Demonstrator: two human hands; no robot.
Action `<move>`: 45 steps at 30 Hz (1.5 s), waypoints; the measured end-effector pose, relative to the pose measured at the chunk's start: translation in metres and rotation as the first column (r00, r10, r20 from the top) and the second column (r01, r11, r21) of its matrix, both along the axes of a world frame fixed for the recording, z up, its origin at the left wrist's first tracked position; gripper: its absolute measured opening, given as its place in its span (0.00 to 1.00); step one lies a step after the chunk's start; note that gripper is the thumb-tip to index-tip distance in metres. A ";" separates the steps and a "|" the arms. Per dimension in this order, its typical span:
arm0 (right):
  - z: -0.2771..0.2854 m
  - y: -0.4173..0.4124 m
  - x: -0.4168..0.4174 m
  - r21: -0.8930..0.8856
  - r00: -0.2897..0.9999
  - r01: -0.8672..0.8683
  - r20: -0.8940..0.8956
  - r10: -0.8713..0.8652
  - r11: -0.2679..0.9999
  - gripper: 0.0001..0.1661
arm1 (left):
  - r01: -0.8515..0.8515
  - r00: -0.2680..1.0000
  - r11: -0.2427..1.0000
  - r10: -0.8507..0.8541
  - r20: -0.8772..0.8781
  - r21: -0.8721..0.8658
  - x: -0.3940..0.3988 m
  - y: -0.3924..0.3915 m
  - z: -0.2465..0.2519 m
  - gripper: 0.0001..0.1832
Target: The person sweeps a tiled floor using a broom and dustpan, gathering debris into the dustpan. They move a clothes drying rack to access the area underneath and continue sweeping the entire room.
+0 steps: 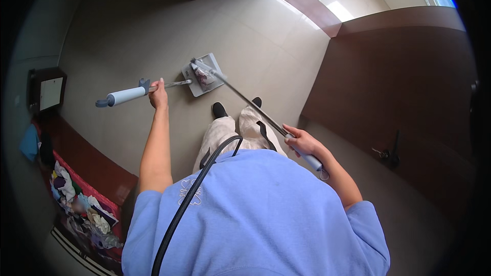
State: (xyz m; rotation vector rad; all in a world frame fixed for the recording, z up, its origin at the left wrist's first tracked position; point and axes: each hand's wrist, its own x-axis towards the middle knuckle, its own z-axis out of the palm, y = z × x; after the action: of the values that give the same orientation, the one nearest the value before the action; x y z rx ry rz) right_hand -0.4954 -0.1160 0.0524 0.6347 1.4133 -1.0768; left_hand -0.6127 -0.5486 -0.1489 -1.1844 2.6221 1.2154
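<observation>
My left hand is wrapped around the metal pole of a long-handled dustpan, just below its pale grip. The grey dustpan is on the tiled floor ahead of my feet. In its pan lies a crumpled, partly clear wrapper or bag, reddish in places. My right hand grips the pale handle of a broom, whose metal pole slants down to the pan. The broom head is over the pan and hides part of the wrapper.
At right stands a dark wooden door with a lever handle and keys. A bed with a wooden edge carries heaped clothes at left, beside a small dark cabinet. A doorway threshold lies at upper right.
</observation>
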 end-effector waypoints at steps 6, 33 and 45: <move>-0.044 -0.001 -0.051 0.306 0.790 -0.426 -0.332 0.515 0.851 0.32 | -0.101 0.995 0.988 0.098 0.035 0.113 0.007 0.001 0.013 0.15; -0.154 0.205 -0.198 0.237 0.944 -0.285 -0.096 0.314 0.929 0.34 | -0.408 0.913 0.911 0.408 0.026 0.059 -0.040 0.055 -0.012 0.14; -0.209 0.051 -0.171 0.050 0.991 0.032 0.126 -0.039 0.998 0.34 | -0.403 0.915 0.912 0.399 0.055 0.079 -0.023 0.014 -0.034 0.12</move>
State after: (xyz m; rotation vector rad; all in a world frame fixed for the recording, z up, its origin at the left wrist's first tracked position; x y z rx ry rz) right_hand -0.6667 -0.0652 -0.1568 0.7531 1.3249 -1.0143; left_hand -0.6359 -0.5347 -0.1830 -1.7704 2.3368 1.3274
